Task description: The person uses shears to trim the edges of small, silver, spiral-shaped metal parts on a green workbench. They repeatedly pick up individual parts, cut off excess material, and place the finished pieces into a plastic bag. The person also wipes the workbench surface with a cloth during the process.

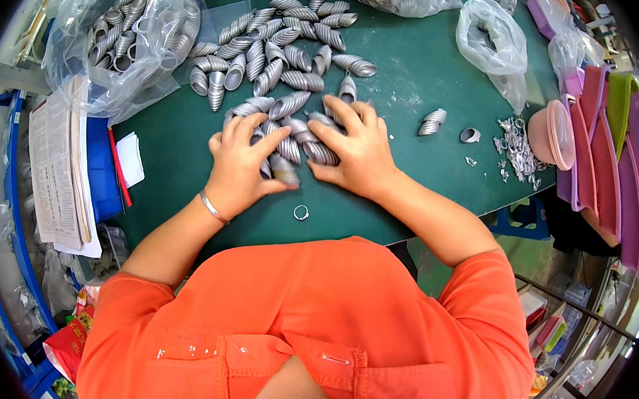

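My left hand (237, 164) has its fingers spread and curved over the near pile of grey spiral-grooved tube pieces (291, 106). Across from it, my right hand (361, 152) rests against the other side of that pile, fingers also apart. Several pieces lie between the two hands, a few smeared by motion, and the palms hide part of them. Neither hand is plainly closed round a single piece. Just below the hands on the green table (380, 197) lies a small silver ring (301, 212). Beyond them spreads a larger heap of the same slant-cut pieces (272, 42).
Clear plastic bags (162, 52) of similar pieces stand at the back left, with another bag (489, 51) at the back right. Small silver bits (519, 148) lie beside a pink tub (551, 135). Coloured trays (609, 140) lean at right; a paper booklet (56, 164) stands at left.
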`<state>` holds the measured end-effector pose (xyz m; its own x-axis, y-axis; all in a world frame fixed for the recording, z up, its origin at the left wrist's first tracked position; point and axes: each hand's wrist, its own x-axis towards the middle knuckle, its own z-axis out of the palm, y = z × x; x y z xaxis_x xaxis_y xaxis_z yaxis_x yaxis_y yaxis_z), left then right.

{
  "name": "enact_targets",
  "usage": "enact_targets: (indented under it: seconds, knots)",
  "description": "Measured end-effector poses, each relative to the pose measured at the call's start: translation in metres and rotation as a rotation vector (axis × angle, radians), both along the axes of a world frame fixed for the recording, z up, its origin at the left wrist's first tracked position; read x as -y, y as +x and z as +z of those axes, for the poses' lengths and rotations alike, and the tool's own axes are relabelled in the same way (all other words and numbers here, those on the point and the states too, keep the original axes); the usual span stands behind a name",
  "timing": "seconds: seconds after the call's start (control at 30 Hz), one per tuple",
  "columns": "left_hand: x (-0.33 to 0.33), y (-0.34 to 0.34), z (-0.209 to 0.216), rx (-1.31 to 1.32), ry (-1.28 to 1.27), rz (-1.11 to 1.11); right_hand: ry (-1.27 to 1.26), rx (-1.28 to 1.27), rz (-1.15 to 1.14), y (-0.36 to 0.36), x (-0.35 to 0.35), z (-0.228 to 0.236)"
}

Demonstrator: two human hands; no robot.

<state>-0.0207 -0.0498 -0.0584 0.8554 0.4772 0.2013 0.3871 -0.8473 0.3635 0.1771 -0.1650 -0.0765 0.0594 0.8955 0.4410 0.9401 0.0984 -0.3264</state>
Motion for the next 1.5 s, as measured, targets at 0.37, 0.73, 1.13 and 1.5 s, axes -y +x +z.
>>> enact_targets:
  seconds: [0.37,0.73,1.13,1.5]
  knots:
    - [-0.015,0.048,-0.039,0.872,-0.57,0.379,0.145,-0.222,-0.298,-0.053,-0.06,-0.004]
    - [0.005,0.05,0.006,1.243,-1.253,0.515,0.442,-0.619,-0.088,-0.088,-0.077,0.022]
    - [-0.041,0.068,0.083,1.24,-0.168,-0.17,0.958,-0.117,0.398,-0.02,-0.112,0.128]
    - [-0.032,0.008,-0.019,0.229,-0.185,-0.033,0.002,-0.006,0.12,0.013,-0.051,-0.002]
